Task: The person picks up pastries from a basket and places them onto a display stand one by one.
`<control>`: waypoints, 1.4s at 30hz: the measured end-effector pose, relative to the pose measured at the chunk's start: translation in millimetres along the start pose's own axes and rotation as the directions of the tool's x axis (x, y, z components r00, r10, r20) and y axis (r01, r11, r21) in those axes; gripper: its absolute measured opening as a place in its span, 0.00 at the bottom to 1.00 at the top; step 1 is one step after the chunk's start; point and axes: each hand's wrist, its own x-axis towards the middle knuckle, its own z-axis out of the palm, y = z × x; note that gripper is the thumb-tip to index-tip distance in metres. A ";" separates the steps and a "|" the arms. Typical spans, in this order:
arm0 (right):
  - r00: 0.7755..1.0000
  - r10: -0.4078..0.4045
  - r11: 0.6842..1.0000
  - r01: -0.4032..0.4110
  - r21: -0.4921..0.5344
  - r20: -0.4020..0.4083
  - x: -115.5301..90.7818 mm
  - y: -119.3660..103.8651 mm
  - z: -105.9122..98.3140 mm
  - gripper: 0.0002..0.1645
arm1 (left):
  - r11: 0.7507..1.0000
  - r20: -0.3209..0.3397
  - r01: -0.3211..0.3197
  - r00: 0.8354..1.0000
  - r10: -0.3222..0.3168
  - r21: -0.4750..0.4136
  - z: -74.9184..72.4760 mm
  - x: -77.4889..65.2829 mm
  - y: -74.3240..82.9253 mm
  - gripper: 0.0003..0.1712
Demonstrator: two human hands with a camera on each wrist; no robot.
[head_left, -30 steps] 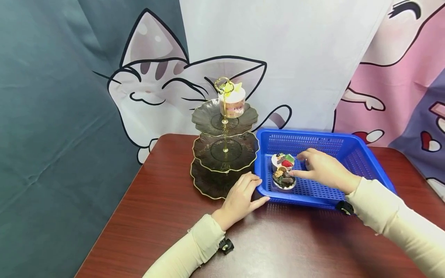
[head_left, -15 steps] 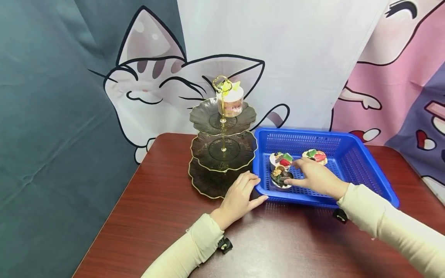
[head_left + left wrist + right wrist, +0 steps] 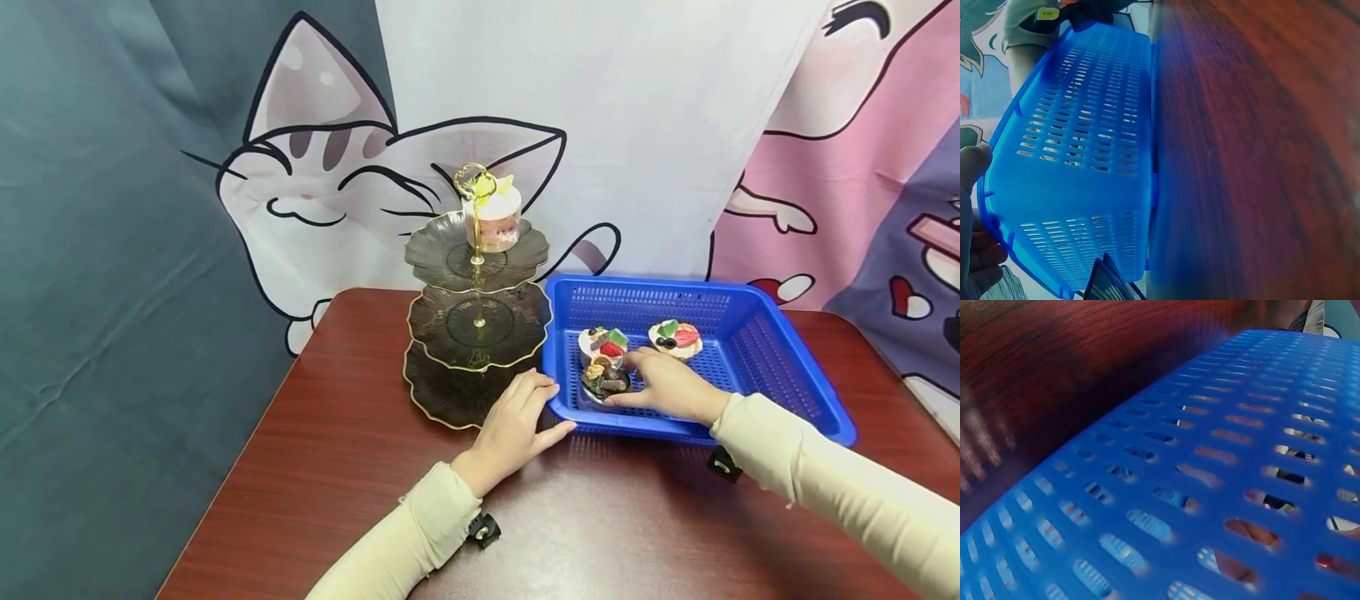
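Three cakes (image 3: pixel 676 338) sat in a blue basket (image 3: pixel 660 427). The right hand (image 3: pixel 673 388) curled fingers round the dark-topped cake (image 3: pixel 604 380); the left hand (image 3: pixel 512 427) rested relaxed fingers on the rim (image 3: pixel 552 346).

A stand (image 3: pixel 442 321) is on the bench (image 3: pixel 337 433), left of the basket (image 3: pixel 795 350) and just beside it, the top cake (image 3: pixel 497 225) on its highest tier. In the basket's left part, the near cake (image 3: pixel 597 385) lies before the rear cake (image 3: pixel 600 343); the right cake (image 3: pixel 672 339) lies apart, behind the right fingers (image 3: pixel 639 360). The left fingers (image 3: pixel 531 390) rest at the basket's front left corner. Cloth (image 3: pixel 637 167) hangs behind the bench.
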 end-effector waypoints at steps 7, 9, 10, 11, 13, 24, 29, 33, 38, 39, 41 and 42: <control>1.000 0.016 1.000 -0.016 0.007 -0.002 0.4 2.0 3.0 0.34 | 1.000 0.001 -0.009 1.000 0.009 0.002 0.9 0.5 0.0 0.27; 1.000 0.014 1.000 -0.014 0.008 0.001 1.0 1.7 2.8 0.35 | 1.000 -0.001 -0.008 1.000 0.008 0.003 0.6 0.8 -0.4 0.27; 1.000 0.013 1.000 -0.013 0.009 0.003 1.6 1.4 2.6 0.35 | 1.000 -0.002 -0.007 1.000 0.007 0.002 0.5 1.0 -0.7 0.27; 1.000 0.012 1.000 -0.012 0.009 0.004 2.1 1.5 2.7 0.35 | 1.000 -0.003 -0.007 1.000 0.007 0.002 0.5 1.2 -1.0 0.26; 1.000 0.011 1.000 -0.011 0.005 0.007 3.3 1.9 3.4 0.36 | 1.000 -0.002 -0.007 1.000 0.007 -0.002 0.6 1.5 -1.5 0.26; 1.000 0.012 1.000 -0.012 0.013 0.025 4.0 2.6 9.3 0.40 | 1.000 0.009 0.001 1.000 -0.001 -0.004 -1.1 1.2 -0.1 0.26; 0.999 0.018 1.000 -0.018 0.007 0.028 4.3 2.6 10.4 0.40 | 1.000 0.012 -0.001 1.000 0.001 0.003 -1.2 1.0 0.4 0.26; 0.999 0.028 1.000 -0.028 -0.001 0.030 4.8 2.3 10.4 0.41 | 1.000 0.009 -0.002 1.000 0.002 -0.001 -0.7 0.7 -0.1 0.26; 0.999 0.036 0.999 -0.036 -0.009 0.032 5.3 1.9 10.7 0.39 | 1.000 -0.002 -0.005 1.000 0.005 -0.002 0.7 -0.4 -0.7 0.26; 0.999 0.039 0.999 -0.039 -0.008 0.032 5.2 1.7 10.8 0.39 | 1.000 -0.002 -0.005 1.000 0.005 -0.002 0.9 -0.5 -0.6 0.26; 0.999 0.044 0.999 -0.043 -0.006 0.032 5.1 1.4 11.1 0.38 | 1.000 -0.001 -0.004 1.000 0.004 -0.001 1.1 -0.9 -0.4 0.26; 0.999 0.045 0.999 -0.045 -0.004 0.031 4.9 1.3 11.3 0.37 | 1.000 -0.001 -0.003 1.000 0.003 -0.002 1.2 -0.9 -0.3 0.26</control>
